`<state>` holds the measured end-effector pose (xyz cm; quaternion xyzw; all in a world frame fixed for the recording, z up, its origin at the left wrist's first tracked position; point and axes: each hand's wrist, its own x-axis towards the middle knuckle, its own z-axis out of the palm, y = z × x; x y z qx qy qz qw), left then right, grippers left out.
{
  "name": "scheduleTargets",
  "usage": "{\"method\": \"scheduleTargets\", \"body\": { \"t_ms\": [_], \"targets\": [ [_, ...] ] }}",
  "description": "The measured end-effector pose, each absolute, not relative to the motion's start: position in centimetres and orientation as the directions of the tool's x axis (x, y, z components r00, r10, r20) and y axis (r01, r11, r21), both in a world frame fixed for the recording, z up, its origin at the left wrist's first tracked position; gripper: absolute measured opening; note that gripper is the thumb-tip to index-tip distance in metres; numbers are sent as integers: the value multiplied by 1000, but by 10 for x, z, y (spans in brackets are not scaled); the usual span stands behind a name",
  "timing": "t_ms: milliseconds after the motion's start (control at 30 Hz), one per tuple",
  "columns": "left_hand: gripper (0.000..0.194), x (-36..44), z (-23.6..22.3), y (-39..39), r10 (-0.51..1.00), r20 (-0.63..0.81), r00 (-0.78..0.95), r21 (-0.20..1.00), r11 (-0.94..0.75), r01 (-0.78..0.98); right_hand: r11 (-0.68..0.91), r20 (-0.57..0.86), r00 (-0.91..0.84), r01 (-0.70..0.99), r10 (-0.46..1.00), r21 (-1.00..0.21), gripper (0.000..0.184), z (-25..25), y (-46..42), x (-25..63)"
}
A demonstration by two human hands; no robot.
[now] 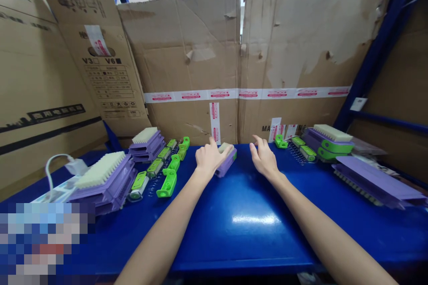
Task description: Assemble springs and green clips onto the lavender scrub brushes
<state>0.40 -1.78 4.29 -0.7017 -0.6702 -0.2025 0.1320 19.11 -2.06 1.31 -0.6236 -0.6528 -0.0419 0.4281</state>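
Observation:
Near the back middle of the table lies a purple casing with a cream, bumpy top (226,165) and a bit of green at its right end. My left hand (207,158) is on its left side, the thumb laid over the cream top and the index finger pointing up. How the other fingers grip it is hidden. My right hand (264,158) hovers to the right of the casing, apart from it. Its thumb and fingers are spread, with nothing between them.
To the left stand stacked purple casings (103,191), a row of bright green brackets (167,183), green-topped metal pieces (138,185) and springs (155,185). On the right are a green-and-purple stack (334,148) and purple casings (381,180). Cardboard sheets (187,58) wall the back.

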Motion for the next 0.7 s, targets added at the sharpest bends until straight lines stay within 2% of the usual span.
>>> {"method": "scheduleTargets", "body": {
  "t_ms": [100,267,367,533,700],
  "targets": [
    [67,7,50,-25,872,479,98,66,-147,987,216,646,168,855,745,-472,44,13,-18,197],
    [34,12,45,-31,769,464,439,-51,-472,880,176,653,211,862,727,-475,43,15,-16,208],
    [24,13,40,-30,680,461,570,-106,-596,796,108,654,217,901,725,-420,39,18,-16,215],
    [32,8,39,-27,660,459,594,-120,-617,778,-118,639,313,937,702,-330,34,23,-17,237],
    [45,4,39,-25,676,447,586,-104,-612,784,-356,616,490,872,617,-336,37,25,-17,273]
  ]
}}
